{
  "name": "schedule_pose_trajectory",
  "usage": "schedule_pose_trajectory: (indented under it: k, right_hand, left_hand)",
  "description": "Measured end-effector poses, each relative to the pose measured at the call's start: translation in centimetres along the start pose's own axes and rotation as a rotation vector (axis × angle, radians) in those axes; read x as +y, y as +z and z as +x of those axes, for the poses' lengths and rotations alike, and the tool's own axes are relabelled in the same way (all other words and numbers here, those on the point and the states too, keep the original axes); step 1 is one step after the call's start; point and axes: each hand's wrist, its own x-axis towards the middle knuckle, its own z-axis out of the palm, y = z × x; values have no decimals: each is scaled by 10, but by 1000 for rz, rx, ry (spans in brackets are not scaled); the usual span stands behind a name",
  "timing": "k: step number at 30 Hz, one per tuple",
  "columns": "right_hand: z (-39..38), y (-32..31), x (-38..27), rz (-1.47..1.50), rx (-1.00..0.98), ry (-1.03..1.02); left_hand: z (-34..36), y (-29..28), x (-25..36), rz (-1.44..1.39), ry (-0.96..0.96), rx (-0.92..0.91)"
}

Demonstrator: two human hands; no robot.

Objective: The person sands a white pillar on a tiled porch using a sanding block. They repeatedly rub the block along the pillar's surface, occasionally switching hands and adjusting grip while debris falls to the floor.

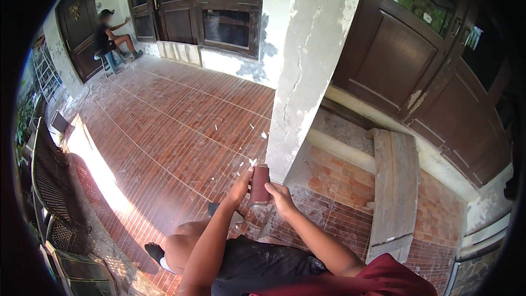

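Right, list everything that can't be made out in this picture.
All in the head view:
Far side of the reddish-brown piece: turned away from view.
Some fingers of the left hand and right hand: hidden behind that piece.
Whether the co-worker's outstretched hand holds anything: too small.
Top of the dark wooden door: cut off by the upper edge.
Material of the pale scrap: too small.

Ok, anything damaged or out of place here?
Yes: the pillar has a long crack and patchy paint. Pale flakes litter the red floor left of its base, and the wall by the far window shows grey patches where white finish looks lost.
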Motion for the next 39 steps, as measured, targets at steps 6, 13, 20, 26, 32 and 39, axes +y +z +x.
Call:
schedule_pose_trajectory:
  k: [6, 13, 20, 26, 32, 39]
  right_hand:
    - [1, -2, -9, -34, -88, 107]
    - [-3, 0, -6, 134, -37, 34]
    - [0, 1, -10, 149, 48, 31]
    - [2, 0, -12, 201, 3, 6]
    - [3, -1, -9, 272, 14, -19]
    - [8, -11, -16, 293, 128, -91]
  left_hand:
    - [-3, 7, 0, -437, -104, -59]
    - [-8, 10, 6, -510, -15, -104]
    - [-5, 15, 7, -642, 4, -99]
    - [-6, 15, 15, -687, -1, -71]
    - [2, 10, 6, -700, 66, 138]
    - [11, -12, -7, -754, 60, 345]
